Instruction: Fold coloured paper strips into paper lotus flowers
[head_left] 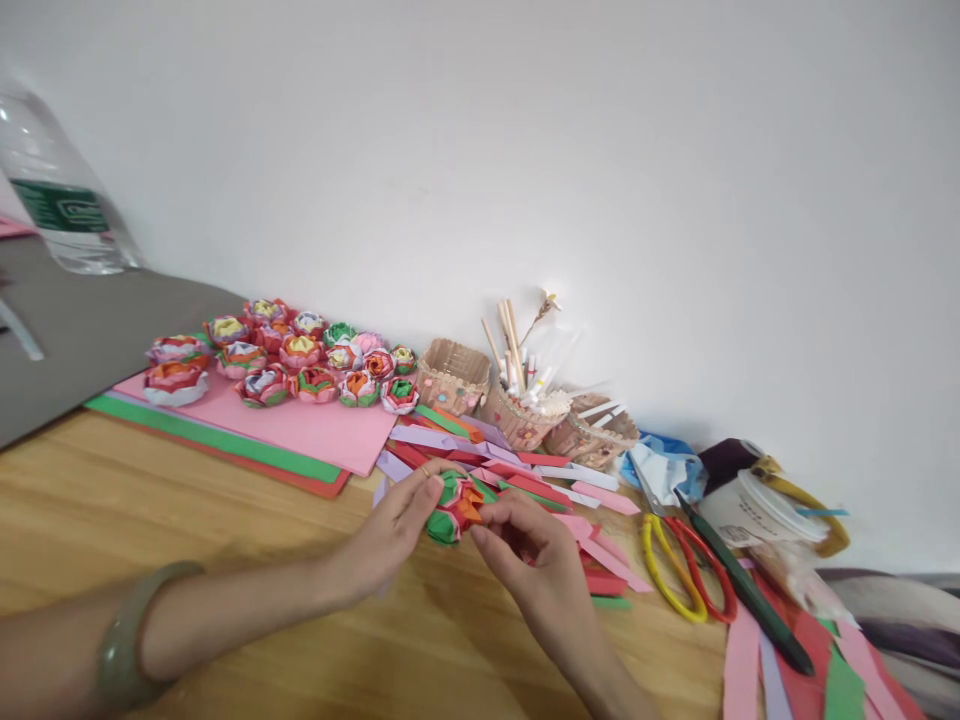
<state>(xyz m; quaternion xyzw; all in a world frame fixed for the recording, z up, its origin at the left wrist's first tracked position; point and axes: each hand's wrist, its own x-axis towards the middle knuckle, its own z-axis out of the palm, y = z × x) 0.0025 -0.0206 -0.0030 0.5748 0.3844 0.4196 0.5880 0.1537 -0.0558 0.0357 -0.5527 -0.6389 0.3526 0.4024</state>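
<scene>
A small paper flower [454, 508] with green, pink, red and orange petals is held above the wooden table [315, 560]. My left hand [401, 520] grips its left side, thumb and fingers closed on it. At the flower's right side, the thumb and index finger of my right hand [529, 545] pinch an orange petal. Behind both hands lie folded paper strips [555, 490] in red, pink, purple, white and green. Rows of finished paper flowers [301, 350] rest on pink sheets [337, 432] at the back left.
Three small decorated baskets [454, 375] stand by the wall, one holding sticks and pens. Scissors [675, 565], a dark green pen-like tool [750, 590], a white tub [761, 515] and paper strips [739, 655] lie right. A water bottle [64, 205] stands far left.
</scene>
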